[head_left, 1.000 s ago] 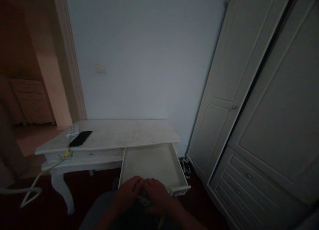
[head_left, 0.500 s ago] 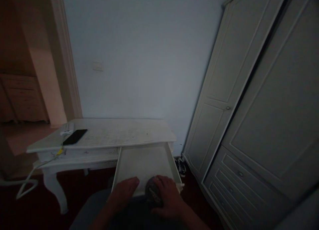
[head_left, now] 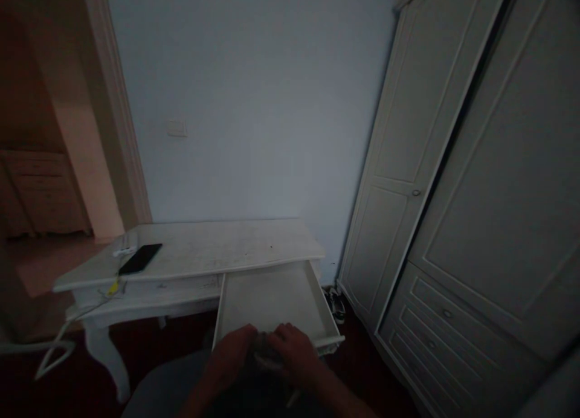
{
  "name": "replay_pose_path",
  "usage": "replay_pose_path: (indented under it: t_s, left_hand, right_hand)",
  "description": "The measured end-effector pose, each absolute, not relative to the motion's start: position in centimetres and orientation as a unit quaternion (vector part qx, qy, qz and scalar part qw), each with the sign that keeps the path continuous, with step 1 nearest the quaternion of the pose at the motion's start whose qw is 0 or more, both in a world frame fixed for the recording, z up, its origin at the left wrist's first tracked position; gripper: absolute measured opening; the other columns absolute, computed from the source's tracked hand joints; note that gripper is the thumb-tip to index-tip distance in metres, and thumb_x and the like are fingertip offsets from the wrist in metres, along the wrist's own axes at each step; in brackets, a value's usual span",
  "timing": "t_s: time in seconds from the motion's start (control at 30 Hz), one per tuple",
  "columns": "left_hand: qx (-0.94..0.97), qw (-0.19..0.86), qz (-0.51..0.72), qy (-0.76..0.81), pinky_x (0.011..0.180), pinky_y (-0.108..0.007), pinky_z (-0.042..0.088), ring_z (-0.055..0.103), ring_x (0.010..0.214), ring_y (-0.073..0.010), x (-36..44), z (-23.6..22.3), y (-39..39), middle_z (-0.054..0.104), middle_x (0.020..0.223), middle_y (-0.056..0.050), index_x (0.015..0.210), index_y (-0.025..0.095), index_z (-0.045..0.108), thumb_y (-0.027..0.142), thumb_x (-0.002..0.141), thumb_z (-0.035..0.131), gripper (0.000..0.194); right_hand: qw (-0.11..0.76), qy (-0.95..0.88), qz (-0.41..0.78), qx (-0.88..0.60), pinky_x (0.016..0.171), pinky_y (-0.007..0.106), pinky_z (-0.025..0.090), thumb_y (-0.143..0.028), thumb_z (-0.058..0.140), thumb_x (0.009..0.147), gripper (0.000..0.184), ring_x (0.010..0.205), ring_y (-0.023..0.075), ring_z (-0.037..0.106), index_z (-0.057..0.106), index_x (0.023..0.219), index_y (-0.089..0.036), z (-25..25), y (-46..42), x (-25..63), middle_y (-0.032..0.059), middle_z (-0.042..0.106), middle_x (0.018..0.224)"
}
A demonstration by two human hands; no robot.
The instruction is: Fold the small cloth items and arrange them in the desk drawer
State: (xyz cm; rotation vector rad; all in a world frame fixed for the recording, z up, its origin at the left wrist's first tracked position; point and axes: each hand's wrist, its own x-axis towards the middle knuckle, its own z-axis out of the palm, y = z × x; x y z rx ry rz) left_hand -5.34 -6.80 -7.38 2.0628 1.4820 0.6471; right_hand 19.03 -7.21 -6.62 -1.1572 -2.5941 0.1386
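In the head view, my left hand [head_left: 233, 351] and my right hand [head_left: 292, 348] meet at the near edge of an open drawer. Between them is a dark grey, soft-looking bundle [head_left: 267, 359] with a lighter patch; its exact kind is too dark to make out. The fingers of both hands are closed on its upper part. Pulled out from a white table, the drawer [head_left: 276, 297] shows a bare pale bottom beyond my hands. My forearms and hands cover its front left portion.
A black phone [head_left: 141, 258] and a white charger-like item [head_left: 125, 243] lie on the left of the white tabletop [head_left: 226, 240]. A cable [head_left: 58, 348] hangs off the left end. Dark shoes [head_left: 335, 304] sit on the floor, beside the wardrobe [head_left: 385, 237].
My left hand has moved right and taken hold of the bundle, which only my right hand held before. The bundle has shifted slightly left, and the view has tilted a little.
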Motion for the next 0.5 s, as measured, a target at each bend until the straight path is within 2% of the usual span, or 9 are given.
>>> replay_pose_path:
  t_s: [0.07, 0.13, 0.2, 0.27, 0.33, 0.43, 0.5]
  left_hand:
    - [0.778, 0.221, 0.181, 0.560, 0.109, -0.040, 0.049, 0.070, 0.119, -0.0278, -5.1, -7.5, -7.0, 0.078, 0.124, -0.010, 0.119, 0.028, 0.072, 0.059, 0.103, 0.031, 0.054]
    - [0.779, 0.208, 0.159, 0.570, 0.108, -0.042, 0.049, 0.069, 0.120, -0.0286, -4.8, -7.5, -7.0, 0.077, 0.125, -0.009, 0.121, 0.030, 0.072, 0.059, 0.104, 0.031, 0.054]
    - [0.778, 0.209, 0.152, 0.572, 0.108, -0.042, 0.049, 0.068, 0.121, -0.0285, -4.7, -7.3, -7.0, 0.078, 0.123, -0.009, 0.122, 0.031, 0.072, 0.060, 0.104, 0.031, 0.054]
    - [0.779, 0.208, 0.149, 0.572, 0.108, -0.042, 0.049, 0.067, 0.122, -0.0288, -4.6, -7.2, -7.0, 0.078, 0.121, -0.009, 0.124, 0.031, 0.072, 0.061, 0.103, 0.033, 0.053]
    - [0.785, 0.196, 0.144, 0.569, 0.109, -0.043, 0.049, 0.067, 0.122, -0.0296, -4.6, -7.2, -7.1, 0.077, 0.123, -0.010, 0.127, 0.030, 0.070, 0.060, 0.103, 0.034, 0.053]
    - [0.795, 0.174, 0.134, 0.565, 0.107, -0.046, 0.050, 0.067, 0.119, -0.0304, -4.5, -7.2, -7.1, 0.077, 0.121, -0.012, 0.128, 0.030, 0.070, 0.056, 0.104, 0.034, 0.050]
    - [0.803, 0.166, 0.123, 0.559, 0.106, -0.046, 0.051, 0.068, 0.118, -0.0302, -4.5, -7.1, -7.1, 0.076, 0.120, -0.012, 0.127, 0.030, 0.070, 0.052, 0.105, 0.032, 0.049]
  right_hand:
    - [0.176, -0.879, 0.063, -0.439, 0.095, 0.033, 0.049, -0.039, 0.073, 0.088, 0.048, 0.112, 0.0252, 0.062, 0.061, 0.135, -0.032, -4.7, -6.8, 23.0, 0.0056, 0.067, 0.124]
    - [0.263, -0.828, 0.058, -0.492, 0.097, 0.034, 0.050, -0.037, 0.065, 0.094, 0.043, 0.114, 0.0249, 0.063, 0.060, 0.136, -0.030, -2.4, -5.8, 26.7, 0.0072, 0.066, 0.125]
    - [0.369, -0.743, 0.027, -0.558, 0.102, 0.037, 0.050, -0.040, 0.057, 0.098, 0.043, 0.120, 0.0270, 0.062, 0.057, 0.139, -0.027, -0.3, -4.3, 29.4, 0.0105, 0.064, 0.129]
    - [0.408, -0.666, 0.004, -0.624, 0.105, 0.041, 0.049, -0.045, 0.055, 0.099, 0.048, 0.123, 0.0301, 0.061, 0.054, 0.142, -0.025, 0.7, -2.6, 30.7, 0.0135, 0.063, 0.132]
    - [0.358, -0.643, 0.013, -0.677, 0.104, 0.043, 0.050, -0.044, 0.062, 0.095, 0.057, 0.123, 0.0323, 0.062, 0.050, 0.147, -0.024, 0.0, -1.5, 30.4, 0.0150, 0.062, 0.133]
    - [0.248, -0.648, 0.013, -0.720, 0.100, 0.044, 0.052, -0.030, 0.073, 0.084, 0.083, 0.123, 0.0349, 0.064, 0.036, 0.159, -0.027, -2.9, -0.9, 28.4, 0.0169, 0.057, 0.141]
    - [0.213, -0.639, -0.012, -0.739, 0.096, 0.045, 0.053, -0.022, 0.073, 0.080, 0.095, 0.123, 0.0362, 0.065, 0.027, 0.163, -0.030, -4.3, -0.8, 27.3, 0.0182, 0.053, 0.145]
